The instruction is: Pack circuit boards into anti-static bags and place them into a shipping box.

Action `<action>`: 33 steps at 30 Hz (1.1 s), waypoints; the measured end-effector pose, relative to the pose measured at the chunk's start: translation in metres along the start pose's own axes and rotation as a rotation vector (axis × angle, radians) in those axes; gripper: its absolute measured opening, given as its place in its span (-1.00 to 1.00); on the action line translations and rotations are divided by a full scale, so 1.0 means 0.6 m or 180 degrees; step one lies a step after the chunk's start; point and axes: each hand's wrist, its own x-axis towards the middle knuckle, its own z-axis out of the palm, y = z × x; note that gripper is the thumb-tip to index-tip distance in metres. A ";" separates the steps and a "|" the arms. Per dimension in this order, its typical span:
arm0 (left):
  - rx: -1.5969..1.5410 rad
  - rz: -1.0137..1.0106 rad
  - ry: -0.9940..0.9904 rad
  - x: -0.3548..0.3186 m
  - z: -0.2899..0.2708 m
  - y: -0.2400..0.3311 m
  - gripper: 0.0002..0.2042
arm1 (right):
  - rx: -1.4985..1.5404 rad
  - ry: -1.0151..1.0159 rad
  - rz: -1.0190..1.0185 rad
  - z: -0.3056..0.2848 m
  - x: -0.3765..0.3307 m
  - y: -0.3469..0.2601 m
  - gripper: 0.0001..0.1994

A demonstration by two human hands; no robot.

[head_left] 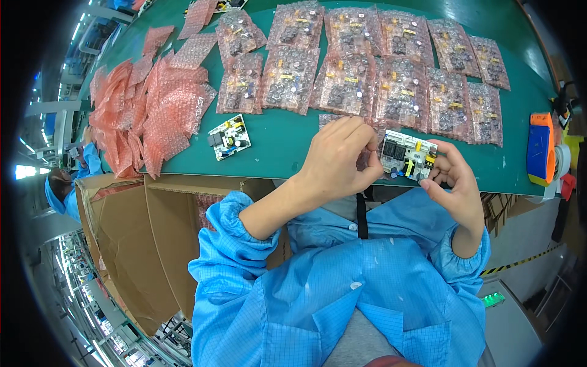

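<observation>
A white circuit board (408, 154) with black, yellow and blue parts is gripped at its right edge by my right hand (455, 183), fingers and thumb closed on it. Just left of the board, my left hand (339, 156) is curled with thumb and fingers pinched on a pink bubble bag (363, 160). Most of that bag is hidden behind the hand. The board appears outside the bag, close to the left fingertips. A second bare circuit board (230, 137) lies on the green table (278, 137), left of my left hand.
Two rows of bubble-bagged boards (345, 79) cover the table's far side. Loose pink bubble bags (162, 110) are heaped at left, above an open cardboard box (165, 238). An orange and blue tape dispenser (540, 150) stands at right. Another person (70, 183) is at far left.
</observation>
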 end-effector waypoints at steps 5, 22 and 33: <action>-0.0132 0.0213 0.0144 0.005 0.000 0.001 -0.81 | 0.0353 0.0047 -0.0089 0.003 0.002 -0.004 -0.37; -0.0141 0.0291 0.0025 0.001 0.000 -0.006 -0.82 | 0.0376 0.0119 0.0259 0.010 0.008 -0.012 -0.33; -0.0121 0.0296 -0.0019 0.000 0.001 -0.004 -0.81 | 0.0401 0.0077 0.0324 0.006 -0.002 -0.012 -0.29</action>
